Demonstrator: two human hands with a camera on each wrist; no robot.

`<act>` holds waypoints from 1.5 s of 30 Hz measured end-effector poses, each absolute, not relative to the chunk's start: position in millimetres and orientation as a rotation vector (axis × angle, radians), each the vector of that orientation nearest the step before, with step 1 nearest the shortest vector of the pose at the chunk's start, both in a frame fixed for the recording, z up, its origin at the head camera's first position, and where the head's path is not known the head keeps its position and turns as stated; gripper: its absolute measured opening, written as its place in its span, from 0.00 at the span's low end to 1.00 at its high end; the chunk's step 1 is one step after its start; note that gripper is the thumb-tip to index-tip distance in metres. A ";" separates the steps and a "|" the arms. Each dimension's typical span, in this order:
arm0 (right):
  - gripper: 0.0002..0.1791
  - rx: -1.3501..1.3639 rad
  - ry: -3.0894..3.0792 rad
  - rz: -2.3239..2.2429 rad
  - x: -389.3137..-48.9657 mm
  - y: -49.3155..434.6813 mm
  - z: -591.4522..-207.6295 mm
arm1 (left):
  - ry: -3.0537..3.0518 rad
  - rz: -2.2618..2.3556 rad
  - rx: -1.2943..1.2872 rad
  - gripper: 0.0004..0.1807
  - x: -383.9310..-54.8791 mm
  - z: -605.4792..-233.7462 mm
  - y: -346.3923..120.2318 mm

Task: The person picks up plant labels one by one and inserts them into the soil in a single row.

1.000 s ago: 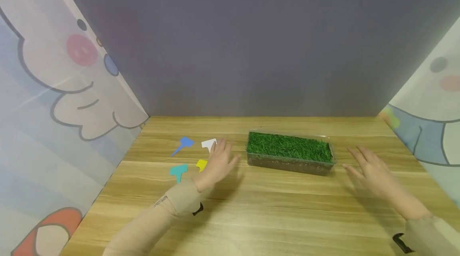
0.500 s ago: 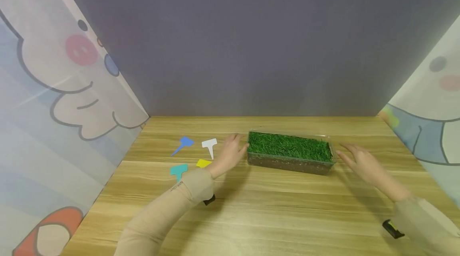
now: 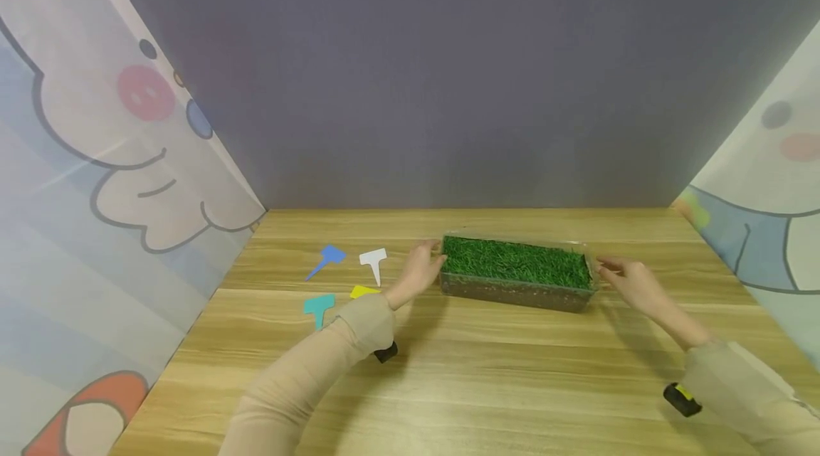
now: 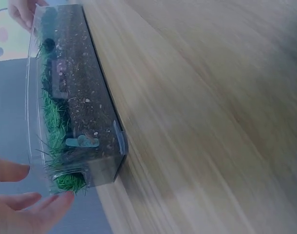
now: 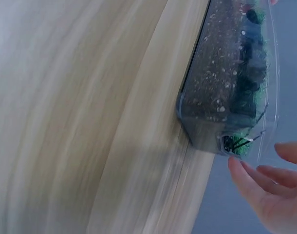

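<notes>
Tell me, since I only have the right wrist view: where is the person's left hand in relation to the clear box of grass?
Observer: The head view shows the left hand right at the box's left end; I can't tell for sure whether it is touching.

Operator: Anything lying past that end?

Observer: Yes, on the table to the left: a blue tag, a white tag, a teal tag and a yellow tag.

Operator: All four fully visible to you?

Observer: No, the lower part of the yellow tag is hidden behind the left sleeve in the head view.
</notes>
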State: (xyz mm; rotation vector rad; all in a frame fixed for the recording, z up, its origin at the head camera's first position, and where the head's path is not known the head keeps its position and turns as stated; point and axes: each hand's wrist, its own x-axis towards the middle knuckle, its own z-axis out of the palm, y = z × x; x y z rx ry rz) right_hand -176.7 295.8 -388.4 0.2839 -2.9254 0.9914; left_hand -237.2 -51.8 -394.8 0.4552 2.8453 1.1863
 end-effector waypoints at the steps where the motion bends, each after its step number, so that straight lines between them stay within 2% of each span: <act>1: 0.23 0.279 -2.924 1.034 -176.7 295.3 -388.7 | 2.825 1.219 0.447 0.23 -237.8 -395.4 -51.5; 8: 0.23 0.183 -2.922 1.280 -176.5 290.4 -387.0 | 2.735 1.381 0.360 0.20 -241.3 -398.9 -49.7; 28: 0.23 0.097 -2.873 1.498 -175.2 284.9 -380.5 | 2.551 1.548 0.282 0.20 -241.8 -392.8 -55.5; 36: 0.23 0.037 -2.847 1.567 -176.6 280.9 -380.6 | 2.610 1.461 0.250 0.20 -246.3 -397.8 -61.0; 38: 0.23 0.025 -2.841 1.582 -176.7 280.9 -380.6 | 2.599 1.492 0.300 0.20 -263.8 -424.9 -66.5; 42: 0.23 0.011 -2.828 1.603 -176.0 281.1 -379.2 | 2.552 1.639 0.592 0.21 -308.6 -498.3 -80.9; 43: 0.23 0.013 -2.827 1.614 -176.3 281.3 -377.9 | 2.532 1.652 0.582 0.21 -313.1 -507.0 -82.4; 45: 0.22 0.021 -2.827 1.631 -176.6 282.1 -375.4 | 2.556 1.638 0.549 0.21 -299.1 -488.2 -79.7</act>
